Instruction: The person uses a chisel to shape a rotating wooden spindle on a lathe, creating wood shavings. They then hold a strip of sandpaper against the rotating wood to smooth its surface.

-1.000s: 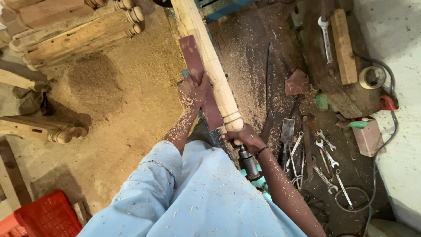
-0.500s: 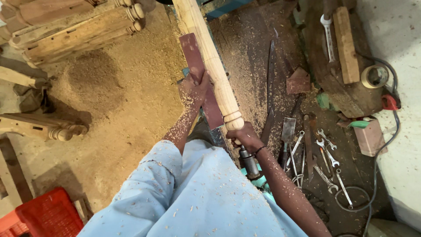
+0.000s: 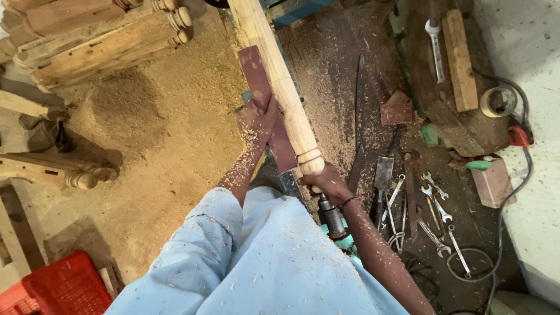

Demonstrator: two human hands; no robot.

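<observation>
The long pale turned-wood spindle [image 3: 280, 81] is lying on a lathe, running from the top of the view down toward the person. Its shaft is looking smooth and light yellow-brown along most of its length, and near the lower end it is showing a carved bead and rings, below which a dark metal lathe centre [image 3: 331, 214] is meeting it. A long strip of dark reddish-brown sandpaper [image 3: 267, 105] is lying along the spindle's left flank, touching it, and is running from the upper part of the shaft down past the bead.

The left hand [image 3: 259, 116] is pressing on the strip about halfway along, its fingers curled narrowly over the paper and against the wood, so it is gripping the sandpaper. The right hand [image 3: 326, 182] is closing its fingers just under the beaded end, over the lower end of the strip; exactly how much of the strip it is clasping cannot be told. Both forearms are carrying wood dust, and the light blue sleeve [image 3: 204, 239] is speckled with shavings.

Sawdust [image 3: 157, 128] is covering the floor to the left, where other turned wooden legs [image 3: 105, 41] are stacked. To the right, steel spanners [image 3: 434, 204] and a roll of tape [image 3: 497, 100] are lying on the dark workbench [image 3: 350, 81].
</observation>
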